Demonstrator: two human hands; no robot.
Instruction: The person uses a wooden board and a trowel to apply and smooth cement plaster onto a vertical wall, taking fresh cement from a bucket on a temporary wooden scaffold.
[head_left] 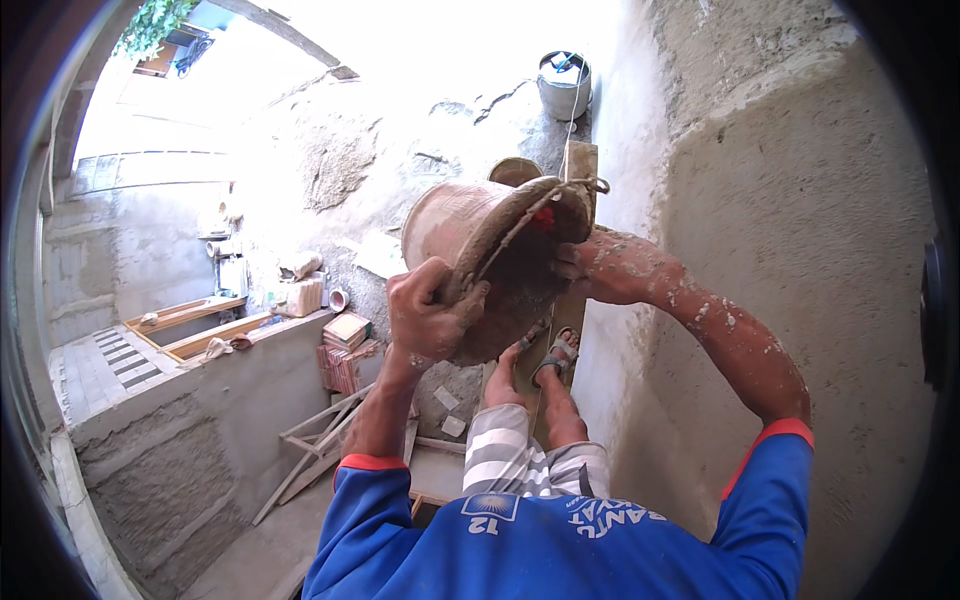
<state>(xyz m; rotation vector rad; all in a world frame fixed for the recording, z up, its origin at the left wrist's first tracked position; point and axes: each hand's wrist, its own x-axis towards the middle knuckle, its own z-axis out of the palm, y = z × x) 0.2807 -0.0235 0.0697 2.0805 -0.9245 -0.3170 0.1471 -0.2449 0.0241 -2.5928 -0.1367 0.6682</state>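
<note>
A mortar-smeared bucket (455,215) is held up in front of me, tipped so its open mouth leans toward me. A cord is tied along its rim, and a small red spot shows inside. My left hand (432,310) is closed around the near left rim, thumb and fingers curled. On the other side my right hand (610,268), spattered with wet mortar, has its fingers bent against the bucket's right edge; part of its grip is hidden.
I stand on a narrow plank (540,425) beside a rough plastered wall (790,190) on my right. Ahead are a grey bucket (563,95) and a wooden post (581,160). Lower left are stacked tiles (345,335), a wooden frame (315,450) and a low wall (190,420).
</note>
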